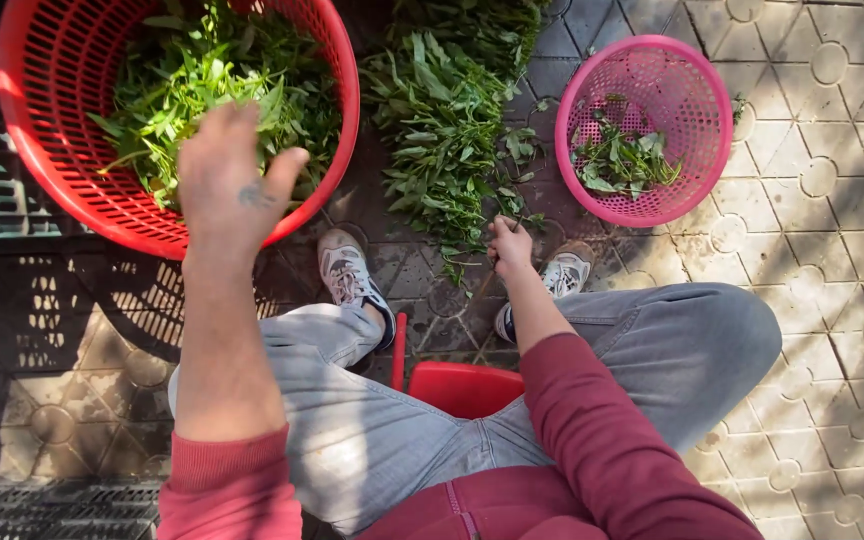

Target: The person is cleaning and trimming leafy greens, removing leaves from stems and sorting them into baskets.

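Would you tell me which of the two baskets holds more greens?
The big red basket under the left hand: it is heaped with leaves, while the small pink basket has only a few at its bottom.

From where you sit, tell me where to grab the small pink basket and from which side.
Grip the pink basket by its bare near rim, probably coming from above with the right hand. It stands upright and open, leaves only on its bottom, so the rim is free.

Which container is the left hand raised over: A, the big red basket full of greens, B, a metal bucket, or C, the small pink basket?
A: the left hand is lifted, fingers open, over the big red basket, while the small pink basket sits far off beyond the right hand.
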